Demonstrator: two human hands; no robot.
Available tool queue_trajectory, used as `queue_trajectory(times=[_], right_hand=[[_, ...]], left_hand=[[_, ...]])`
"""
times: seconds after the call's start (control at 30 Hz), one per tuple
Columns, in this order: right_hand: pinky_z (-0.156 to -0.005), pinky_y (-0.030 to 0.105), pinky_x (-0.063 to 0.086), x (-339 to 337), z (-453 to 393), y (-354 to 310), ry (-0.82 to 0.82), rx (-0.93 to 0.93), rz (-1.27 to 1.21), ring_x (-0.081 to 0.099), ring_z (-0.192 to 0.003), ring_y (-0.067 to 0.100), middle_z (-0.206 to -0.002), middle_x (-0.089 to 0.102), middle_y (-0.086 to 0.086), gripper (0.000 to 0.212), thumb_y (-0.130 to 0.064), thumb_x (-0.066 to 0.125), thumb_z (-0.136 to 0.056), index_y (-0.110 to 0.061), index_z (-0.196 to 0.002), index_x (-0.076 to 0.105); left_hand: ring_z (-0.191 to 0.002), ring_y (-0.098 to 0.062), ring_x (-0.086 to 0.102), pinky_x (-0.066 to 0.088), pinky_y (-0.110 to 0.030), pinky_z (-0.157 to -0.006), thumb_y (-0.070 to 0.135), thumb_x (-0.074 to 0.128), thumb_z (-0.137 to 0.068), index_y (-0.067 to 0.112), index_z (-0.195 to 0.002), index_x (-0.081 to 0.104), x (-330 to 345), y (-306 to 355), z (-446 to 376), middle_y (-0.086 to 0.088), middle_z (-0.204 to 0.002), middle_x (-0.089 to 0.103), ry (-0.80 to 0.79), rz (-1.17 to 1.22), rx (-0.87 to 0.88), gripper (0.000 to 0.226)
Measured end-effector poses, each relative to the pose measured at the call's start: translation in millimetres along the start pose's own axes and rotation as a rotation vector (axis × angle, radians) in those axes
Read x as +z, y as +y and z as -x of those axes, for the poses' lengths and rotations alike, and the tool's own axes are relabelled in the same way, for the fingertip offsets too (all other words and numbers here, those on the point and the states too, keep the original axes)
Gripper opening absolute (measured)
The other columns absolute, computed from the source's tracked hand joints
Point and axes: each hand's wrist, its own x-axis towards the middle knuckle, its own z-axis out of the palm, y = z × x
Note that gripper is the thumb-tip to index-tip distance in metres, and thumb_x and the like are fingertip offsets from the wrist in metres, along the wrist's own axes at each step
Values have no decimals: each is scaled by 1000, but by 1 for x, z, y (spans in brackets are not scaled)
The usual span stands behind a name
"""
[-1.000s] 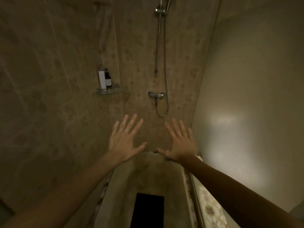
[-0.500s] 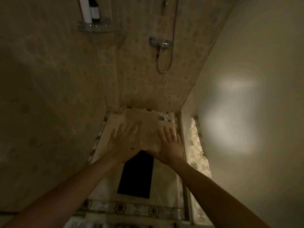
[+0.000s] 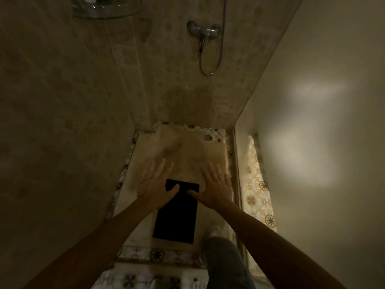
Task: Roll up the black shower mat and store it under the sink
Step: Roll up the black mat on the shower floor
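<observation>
Above the shower floor (image 3: 210,151), my left hand (image 3: 155,184) spreads open, empty; the black shower mat (image 3: 176,217) lies flat and unrolled between my forearms; my right hand (image 3: 215,184) hovers splayed, grasping nothing; my shoe (image 3: 212,231) stands beside the mat.

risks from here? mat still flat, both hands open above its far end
1. The black shower mat lies flat on smooth shower floor tile; it may slide rather than roll when pushed.
2. The foot stands close beside the mat's near right corner and could end up pinning that edge.
3. The light is dim, and the left hand and right hand are open with no grip yet, so they may misjudge the edge.
</observation>
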Motion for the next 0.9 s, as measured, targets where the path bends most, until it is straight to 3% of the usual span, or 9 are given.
queue_trajectory(times=[0.23, 0.43, 0.63, 0.9], right_hand=[[-122, 49, 1, -24, -108, 51, -62, -67, -29, -13, -150, 20, -166, -4, -3, 103, -89, 39, -74, -36, -156, 6], [-122, 49, 1, -60, -179, 137, -112, -88, -4, -12, -151, 21, -166, -4, -3, 106, -87, 45, -73, -35, -156, 4], [-122, 51, 3, -88, -247, 205, -140, -114, 93, -13, -150, 21, -166, -7, -1, 112, -93, 35, -70, -32, -156, -1], [-121, 54, -1, -98, -324, 231, -195, -161, 120, -13, -150, 22, -166, -5, -2, 109, -96, 27, -69, -37, -156, -2]], left_hand=[[-149, -24, 6, 13, -53, -117, 75, 31, -80, 40, -153, 9, 14, 29, -90, 6, -163, 10, 38, -5, -88, 84], [-149, -20, -8, 3, -49, -119, 76, 30, -81, 41, -153, -2, 24, 76, -165, 12, -163, -5, -43, 23, -193, 85], [-149, -24, -7, 10, -55, -117, 71, 31, -86, 42, -152, -3, 27, 127, -229, 10, -164, -6, -104, 35, -285, 80], [-149, -28, -1, 16, -54, -117, 71, 33, -87, 42, -152, 0, 24, 143, -301, 11, -163, -5, -157, 115, -421, 79]])
